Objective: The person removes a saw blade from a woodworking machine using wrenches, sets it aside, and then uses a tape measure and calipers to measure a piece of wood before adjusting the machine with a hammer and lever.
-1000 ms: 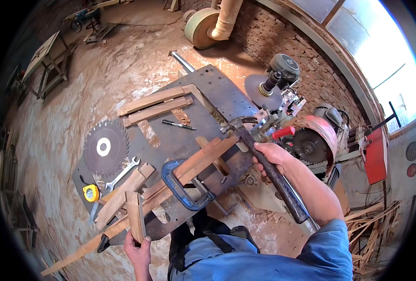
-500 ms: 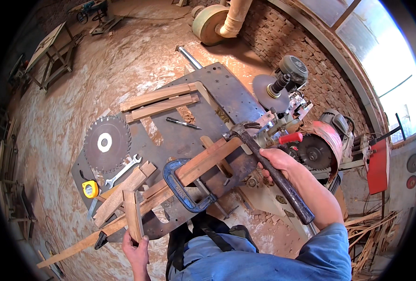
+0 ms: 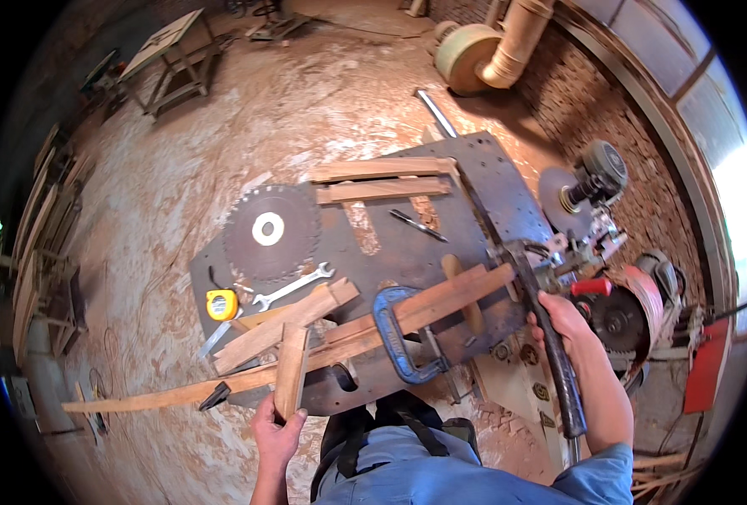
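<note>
My right hand (image 3: 563, 324) is wrapped around the dark handle of a claw hammer (image 3: 565, 391), gripping it near the head. The hammer's head lies by the right end of a reddish wooden board (image 3: 462, 300). A blue C-clamp (image 3: 387, 332) spans that board at the metal table's near edge. Between the fingers and thumb of my left hand (image 3: 276, 433) is the lower end of a short wooden block (image 3: 291, 370). This block stands out across a long thin wooden strip (image 3: 150, 401), beside more wood pieces (image 3: 285, 328).
On the metal table (image 3: 373, 282) lie a circular saw blade (image 3: 251, 231), a wrench (image 3: 297, 284), a yellow tape measure (image 3: 221, 305), a pen (image 3: 418, 225) and two wooden strips (image 3: 382, 170). Machinery with a motor (image 3: 602, 166) and red-housed blade (image 3: 622, 316) stands at the right.
The whole scene sits further right in the picture, as the view has turned. Both hands keep their grips, and the hammer head stays by the board's end.
</note>
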Available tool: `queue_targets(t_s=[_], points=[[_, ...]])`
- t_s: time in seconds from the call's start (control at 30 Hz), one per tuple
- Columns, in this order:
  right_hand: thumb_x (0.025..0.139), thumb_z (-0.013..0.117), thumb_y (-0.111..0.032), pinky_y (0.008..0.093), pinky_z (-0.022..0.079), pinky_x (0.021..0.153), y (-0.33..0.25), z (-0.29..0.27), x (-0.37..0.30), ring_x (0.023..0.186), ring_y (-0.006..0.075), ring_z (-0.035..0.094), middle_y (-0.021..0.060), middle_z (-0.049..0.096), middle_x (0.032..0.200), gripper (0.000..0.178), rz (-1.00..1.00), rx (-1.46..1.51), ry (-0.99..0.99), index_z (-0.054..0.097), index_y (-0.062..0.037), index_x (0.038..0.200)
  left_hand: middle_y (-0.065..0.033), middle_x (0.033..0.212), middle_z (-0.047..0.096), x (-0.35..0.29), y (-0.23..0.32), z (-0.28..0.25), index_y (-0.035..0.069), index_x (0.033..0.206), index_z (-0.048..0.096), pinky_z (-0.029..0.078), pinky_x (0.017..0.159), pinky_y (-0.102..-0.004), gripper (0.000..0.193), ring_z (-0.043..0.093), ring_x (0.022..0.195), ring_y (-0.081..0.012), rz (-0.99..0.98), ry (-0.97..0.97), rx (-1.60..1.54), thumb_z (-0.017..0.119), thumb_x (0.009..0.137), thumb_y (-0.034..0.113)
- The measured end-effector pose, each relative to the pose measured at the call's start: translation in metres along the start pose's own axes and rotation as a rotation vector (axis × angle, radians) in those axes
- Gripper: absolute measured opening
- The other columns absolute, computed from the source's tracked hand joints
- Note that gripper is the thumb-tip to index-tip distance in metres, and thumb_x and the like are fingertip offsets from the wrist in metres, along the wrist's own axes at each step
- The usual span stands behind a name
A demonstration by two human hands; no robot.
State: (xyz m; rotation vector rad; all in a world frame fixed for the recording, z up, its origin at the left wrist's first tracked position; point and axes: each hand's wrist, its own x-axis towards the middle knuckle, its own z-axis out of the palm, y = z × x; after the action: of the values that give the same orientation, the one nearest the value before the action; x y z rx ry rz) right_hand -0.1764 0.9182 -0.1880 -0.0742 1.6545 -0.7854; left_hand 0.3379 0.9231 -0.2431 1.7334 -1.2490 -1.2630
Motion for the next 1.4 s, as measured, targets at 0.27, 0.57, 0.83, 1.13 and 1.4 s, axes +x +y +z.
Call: queue_targets(t_s=[0.27, 0.57, 0.83, 1.13, 1.4], points=[[0.102, 0.042, -0.038, 0.0335, 0.049, 0.038, 0.001, -0.001, 0.002, 0.045, 0.0171, 0.053, 0.0039, 0.056, 0.070, 0.031, -0.006, -0.019, 0.024, 0.049, -0.0094, 0.091, -0.0039, 0.091, 0.065, 0.003, -0.007, -0.024, -0.004, 0.117, 0.061, 0.050, 0.072, -0.0261, 0.045, 0.059, 0.080, -0.0089, -0.060, 0.024, -0.010, 0.075, 0.075, 0.004], [0.096, 0.054, -0.016, 0.0285, 0.049, 0.040, -0.034, 0.109, -0.047, 0.049, 0.0124, 0.056, 0.0044, 0.055, 0.071, 0.020, -0.537, -0.293, 0.058, 0.052, -0.0053, 0.112, -0.0039, 0.090, 0.066, 0.014, -0.010, -0.056, -0.003, 0.120, 0.061, 0.051, 0.071, -0.0260, 0.047, 0.060, 0.077, -0.0098, -0.038, 0.048, -0.070, 0.076, 0.076, 0.005], [0.098, 0.058, -0.034, 0.0273, 0.046, 0.043, -0.016, 0.329, -0.016, 0.048, 0.0143, 0.054, 0.0023, 0.053, 0.063, 0.030, -0.378, -0.098, -0.424, 0.052, -0.0076, 0.083, -0.0024, 0.092, 0.065, 0.036, -0.003, -0.099, -0.003, 0.118, 0.060, 0.050, 0.071, -0.0244, 0.041, 0.059, 0.078, -0.0077, -0.167, -0.087, -0.555, 0.070, 0.079, 0.003], [0.101, 0.050, -0.032, 0.0369, 0.045, 0.052, 0.037, 0.580, 0.054, 0.056, 0.0194, 0.052, 0.0074, 0.051, 0.067, 0.032, -0.337, 0.582, -0.127, 0.046, -0.0044, 0.086, -0.0091, 0.076, 0.059, 0.043, -0.019, -0.162, -0.004, 0.107, 0.057, 0.050, 0.051, -0.0277, 0.030, 0.057, 0.059, -0.0155, -0.046, 0.207, -0.765, 0.061, 0.081, 0.010], [0.098, 0.054, -0.025, 0.0378, 0.047, 0.064, 0.047, 0.656, 0.141, 0.073, 0.0198, 0.057, 0.0111, 0.059, 0.090, 0.028, -0.106, 0.682, -0.019, 0.053, 0.0020, 0.104, -0.0089, 0.080, 0.060, 0.022, -0.077, -0.224, 0.000, 0.102, 0.059, 0.048, 0.057, -0.0311, 0.026, 0.058, 0.065, -0.0190, -0.154, 0.410, -0.592, 0.064, 0.084, 0.019]])
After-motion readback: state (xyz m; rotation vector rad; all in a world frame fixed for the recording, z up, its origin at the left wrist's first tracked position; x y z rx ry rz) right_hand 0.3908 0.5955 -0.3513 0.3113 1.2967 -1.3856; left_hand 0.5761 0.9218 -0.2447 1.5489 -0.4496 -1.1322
